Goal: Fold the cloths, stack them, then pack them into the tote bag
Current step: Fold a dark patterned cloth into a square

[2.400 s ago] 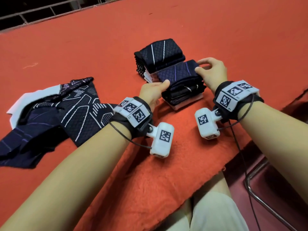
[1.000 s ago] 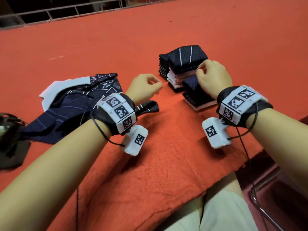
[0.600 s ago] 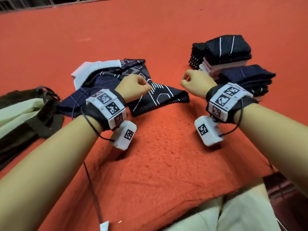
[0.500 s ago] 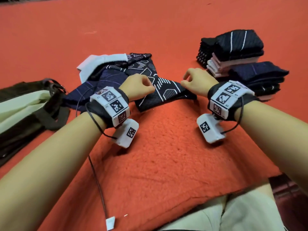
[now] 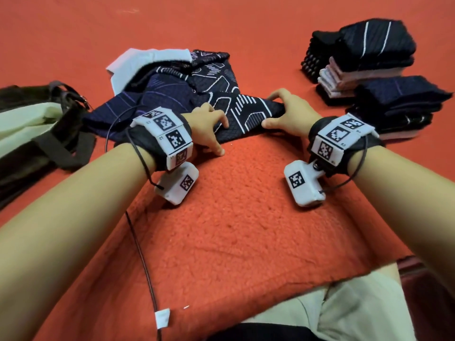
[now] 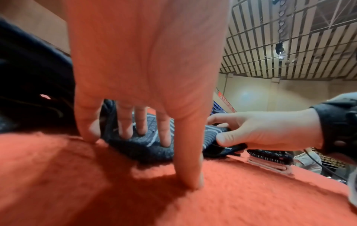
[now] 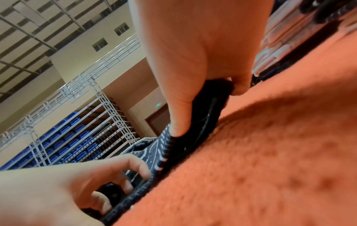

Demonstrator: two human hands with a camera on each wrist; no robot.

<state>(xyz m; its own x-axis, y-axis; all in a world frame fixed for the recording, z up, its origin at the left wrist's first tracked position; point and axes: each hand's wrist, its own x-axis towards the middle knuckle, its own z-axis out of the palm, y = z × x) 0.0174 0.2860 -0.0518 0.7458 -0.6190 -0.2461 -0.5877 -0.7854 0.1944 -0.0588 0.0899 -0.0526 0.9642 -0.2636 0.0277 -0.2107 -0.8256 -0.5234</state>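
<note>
A dark cloth with a white line pattern (image 5: 241, 112) lies unfolded on top of a loose pile, just beyond both hands. My left hand (image 5: 209, 126) presses its fingertips (image 6: 164, 140) down on the cloth's near edge, with the thumb on the red cover. My right hand (image 5: 270, 110) pinches the cloth's right corner (image 7: 208, 110) between thumb and fingers. Two stacks of folded cloths stand at the right, a taller one (image 5: 376, 43) behind and a navy one (image 5: 403, 99) in front. The cream tote bag (image 5: 32, 134) with dark straps lies flat at the left.
The pile also holds a navy striped cloth (image 5: 147, 99) and a white cloth (image 5: 147, 57). The red fleece cover (image 5: 234, 230) ends at the front edge above my lap (image 5: 357, 311). A thin cable (image 5: 145, 254) with a white tag trails from my left wrist.
Both hands left the folded navy stack and moved left to the loose pile. The right hand now pinches the patterned cloth's corner and the left fingertips rest on it. The tote bag came into view.
</note>
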